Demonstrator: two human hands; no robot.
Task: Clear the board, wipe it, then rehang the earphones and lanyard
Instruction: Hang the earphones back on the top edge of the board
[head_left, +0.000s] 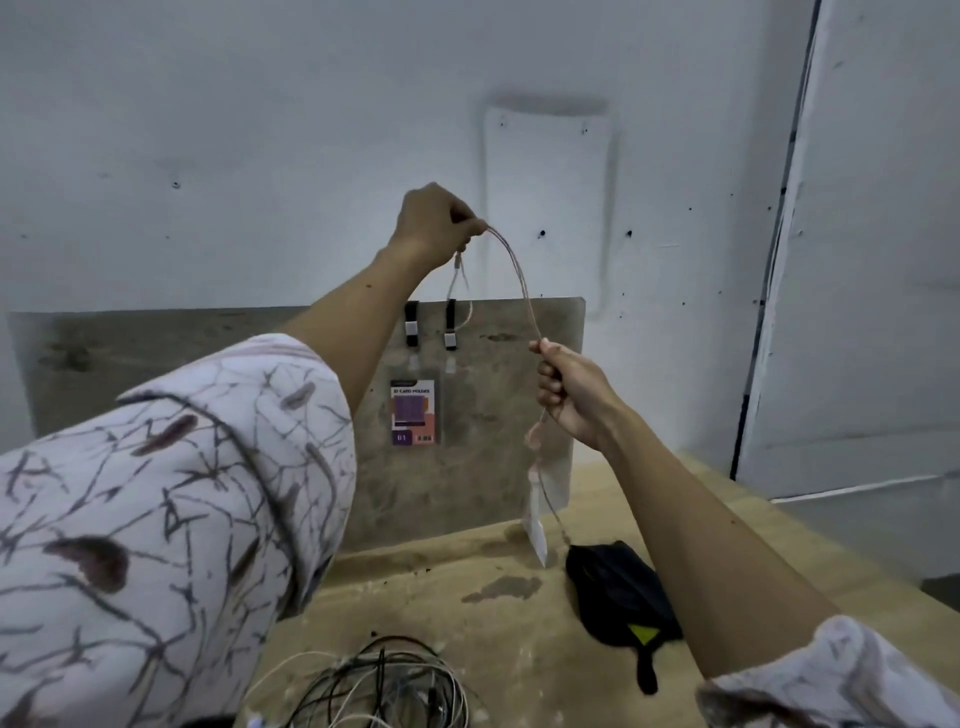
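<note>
Fingers on both hands are clamped on the same thing, a thin pinkish earphone cable (511, 265). From big to small, here's the layout.

Biggest is the tabletop (519, 623), pale wood with a few stains. Leaning upright at its back against the white wall is the board (498, 415), a grey-brown slab. Two black clip straps (451, 322) hook over its top edge, and a lanyard card holder (413, 413) already hangs from the left one, flat against the board face. So the lanyard looks rehung, and I'd say we're in the last step, getting the earphones back up.

On the table just right of the board sits a dark cloth (621, 592), presumably the wipe rag. Near the front edge lies a tangle of black and white cables (384, 686), well clear of the board.

Left hand (434, 223) is raised above the board's top edge, pinching the cable's upper end. The cable arcs over and down to the right hand (571, 389), which grips it lower, in front of the board's right side. Below that fist the cable dangles with what might be earbuds and a white tag, though it's too blurry to be sure.

Next move, I reckon: lower the left hand's loop onto the right-hand clip and let the rest hang free without snagging the card holder.
</note>
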